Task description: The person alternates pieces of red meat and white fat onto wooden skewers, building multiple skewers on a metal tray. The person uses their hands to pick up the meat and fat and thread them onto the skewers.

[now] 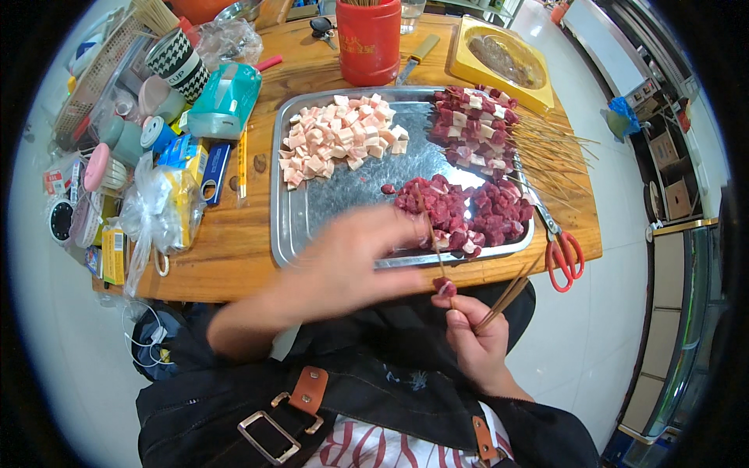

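My right hand [480,333] grips a thin bamboo skewer [432,228] near one red meat cube [445,287] threaded on it. The same hand also holds several bare skewers [506,301] slanting up to the right. My left hand [357,251], blurred, is over the front of the metal tray [279,228]. Its thumb and fingers are apart, with nothing visible between them. Just beyond its fingertips lies a pile of red meat cubes [445,202]. White fat cubes [345,131] are heaped at the tray's back left. Threaded meat skewers [474,131] lie stacked at the back right.
Red-handled scissors [564,260] lie at the tray's right, projecting past the table edge. Behind the tray are a red canister [368,44], a knife [418,58] and a yellow box [503,61]. Tissues [225,102], a patterned cup [178,67] and bagged items [164,202] crowd the left.
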Tool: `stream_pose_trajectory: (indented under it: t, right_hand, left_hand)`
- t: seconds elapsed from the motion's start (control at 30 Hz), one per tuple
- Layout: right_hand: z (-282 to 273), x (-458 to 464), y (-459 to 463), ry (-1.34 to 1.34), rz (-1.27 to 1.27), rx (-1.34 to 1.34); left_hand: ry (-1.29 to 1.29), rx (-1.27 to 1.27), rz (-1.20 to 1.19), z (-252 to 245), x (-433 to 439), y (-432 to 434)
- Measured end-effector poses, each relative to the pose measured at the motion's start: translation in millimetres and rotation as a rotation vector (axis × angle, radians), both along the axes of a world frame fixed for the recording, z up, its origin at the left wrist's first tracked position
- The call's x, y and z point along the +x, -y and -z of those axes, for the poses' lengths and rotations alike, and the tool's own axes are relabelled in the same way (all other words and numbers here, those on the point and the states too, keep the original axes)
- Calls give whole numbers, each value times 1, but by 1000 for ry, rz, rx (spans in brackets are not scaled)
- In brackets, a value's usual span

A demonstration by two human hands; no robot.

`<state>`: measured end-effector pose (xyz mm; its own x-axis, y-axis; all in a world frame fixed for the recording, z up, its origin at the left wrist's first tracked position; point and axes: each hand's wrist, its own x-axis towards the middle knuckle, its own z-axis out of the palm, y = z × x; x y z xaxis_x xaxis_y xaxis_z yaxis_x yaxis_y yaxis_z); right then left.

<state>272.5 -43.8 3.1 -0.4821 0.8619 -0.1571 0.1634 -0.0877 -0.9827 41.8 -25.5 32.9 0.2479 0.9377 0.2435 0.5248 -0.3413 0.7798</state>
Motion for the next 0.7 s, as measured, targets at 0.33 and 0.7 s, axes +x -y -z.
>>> stream_pose_trajectory:
  t: [0.33,0.7]
  right_hand:
    - [8,4,0,6,-22,13]
    - [9,-2,-2,-13,-50,62]
  left_hand:
    - [-719,329,-329,8,-74,-72]
    - [394,-171,-444,0,-57,-39]
